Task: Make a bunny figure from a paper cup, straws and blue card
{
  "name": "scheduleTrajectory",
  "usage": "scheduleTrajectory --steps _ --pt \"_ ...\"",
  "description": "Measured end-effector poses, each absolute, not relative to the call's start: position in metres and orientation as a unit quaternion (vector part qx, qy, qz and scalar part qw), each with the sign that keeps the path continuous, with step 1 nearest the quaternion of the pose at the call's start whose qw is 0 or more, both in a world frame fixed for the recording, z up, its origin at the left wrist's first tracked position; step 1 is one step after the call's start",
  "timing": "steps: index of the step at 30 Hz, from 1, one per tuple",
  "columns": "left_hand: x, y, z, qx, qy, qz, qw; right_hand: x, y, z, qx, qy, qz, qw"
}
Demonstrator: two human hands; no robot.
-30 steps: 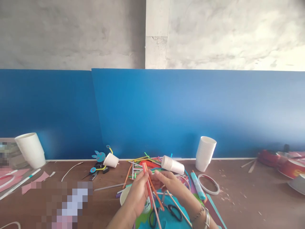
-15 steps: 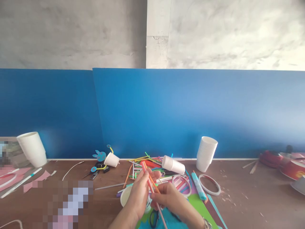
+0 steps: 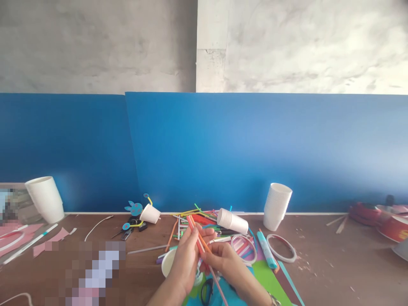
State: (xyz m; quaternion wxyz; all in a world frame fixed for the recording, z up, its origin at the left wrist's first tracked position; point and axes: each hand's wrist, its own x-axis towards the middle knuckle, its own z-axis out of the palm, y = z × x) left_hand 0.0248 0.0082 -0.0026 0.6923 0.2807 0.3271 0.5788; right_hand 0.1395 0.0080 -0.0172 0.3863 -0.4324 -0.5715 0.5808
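Note:
My left hand (image 3: 188, 257) is wrapped round pink and orange straws (image 3: 200, 242), its thumb pressed on them and the other fingertips reaching past. My right hand (image 3: 225, 257) pinches the same straws lower down. A long pink straw (image 3: 218, 285) runs from between the hands toward the bottom edge. Below them are black-handled scissors (image 3: 207, 291) on blue paper. A white cup (image 3: 167, 262) stands partly behind my left wrist. Beyond the hands lies a pile of coloured straws (image 3: 185, 225).
Stacked white cups (image 3: 277, 207) stand at the right, another stack (image 3: 46, 199) at the left. Near the pile lie a tipped cup stack (image 3: 232, 221), a white tape ring (image 3: 281, 247), a blue tube (image 3: 267, 250), green paper (image 3: 267, 276) and a decorated cup (image 3: 150, 213).
The view has shifted very slightly. My right fingers have moved a little along the straws, which both hands still hold.

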Motion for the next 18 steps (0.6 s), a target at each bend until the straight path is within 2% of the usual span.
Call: scheduleTrajectory --steps 18 --pt "0.0292 0.0054 -0.0023 0.321 0.353 0.561 0.677 0.1447 0.012 -0.0211 -0.418 -0.564 0.577 0.417"
